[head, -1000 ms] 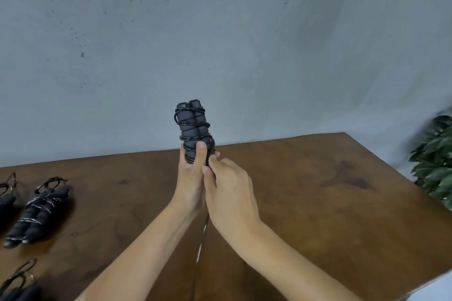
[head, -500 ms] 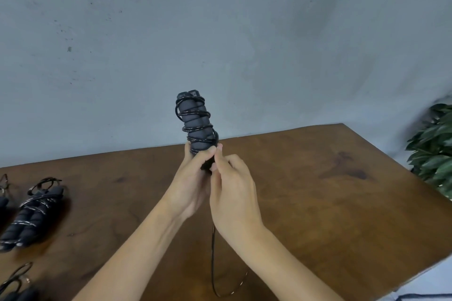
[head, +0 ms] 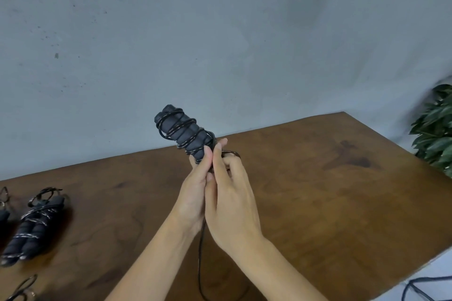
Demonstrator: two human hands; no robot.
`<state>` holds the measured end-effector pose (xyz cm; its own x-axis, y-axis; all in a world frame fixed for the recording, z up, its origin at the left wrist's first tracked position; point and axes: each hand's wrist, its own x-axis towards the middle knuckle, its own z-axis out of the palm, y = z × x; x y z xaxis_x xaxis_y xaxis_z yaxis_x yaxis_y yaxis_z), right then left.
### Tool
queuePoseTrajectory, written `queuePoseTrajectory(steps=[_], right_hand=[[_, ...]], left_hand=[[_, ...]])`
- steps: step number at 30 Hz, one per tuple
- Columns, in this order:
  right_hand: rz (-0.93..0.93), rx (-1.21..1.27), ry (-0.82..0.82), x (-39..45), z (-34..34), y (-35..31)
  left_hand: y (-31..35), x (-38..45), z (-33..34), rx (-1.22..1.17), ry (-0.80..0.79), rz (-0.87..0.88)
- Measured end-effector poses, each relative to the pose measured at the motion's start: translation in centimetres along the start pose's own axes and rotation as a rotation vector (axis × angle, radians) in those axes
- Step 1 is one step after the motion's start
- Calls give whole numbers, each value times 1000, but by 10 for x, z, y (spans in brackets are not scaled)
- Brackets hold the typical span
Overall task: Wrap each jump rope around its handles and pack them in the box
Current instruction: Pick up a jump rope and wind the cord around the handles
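My left hand (head: 195, 188) grips the handles (head: 182, 133) while my right hand (head: 231, 193) pinches the rope (head: 201, 247); I should keep each turn tight beside the last.

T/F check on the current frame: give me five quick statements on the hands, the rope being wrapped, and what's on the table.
1. The left hand grips the lower end of the handles. True.
2. The rope is fully wound, with no slack left. False: a loose rope tail hangs below the hands.
3. The right hand rests flat on the table. False: it is raised, pinching rope at the handles.
4. A wrapped jump rope lies on the table's left side. True.
5. The box stands beside the handles. False: no box is in view.
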<state>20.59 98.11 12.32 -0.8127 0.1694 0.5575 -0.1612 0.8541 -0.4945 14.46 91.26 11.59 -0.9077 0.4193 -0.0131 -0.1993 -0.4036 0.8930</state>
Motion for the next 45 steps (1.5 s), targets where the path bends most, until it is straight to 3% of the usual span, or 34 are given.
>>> queuePoseTrajectory(steps=[8, 18, 25, 29, 33, 37, 42, 45], right_hand=[[-88, -3, -34, 6, -8, 28], [-230, -76, 147, 16, -20, 61], [-276, 69, 181, 30, -58, 91], [-314, 157, 128, 36, -88, 105], [-462, 106, -59, 40, -117, 119], [-619, -52, -301, 45, -138, 136], [-752, -233, -367, 57, -153, 158], [-766, -196, -436, 63, -165, 176]], left_hand=[[-2, -1, 2, 34, -78, -49], [-10, 3, 6, -140, -222, -60], [-8, 1, 23, -164, -385, 8], [1, 14, 17, -267, -424, -148], [23, 40, 11, -103, -445, -343], [47, 60, 33, 183, -636, -523], [51, 65, 84, 617, -654, -563], [37, 60, 112, 714, -562, -489]])
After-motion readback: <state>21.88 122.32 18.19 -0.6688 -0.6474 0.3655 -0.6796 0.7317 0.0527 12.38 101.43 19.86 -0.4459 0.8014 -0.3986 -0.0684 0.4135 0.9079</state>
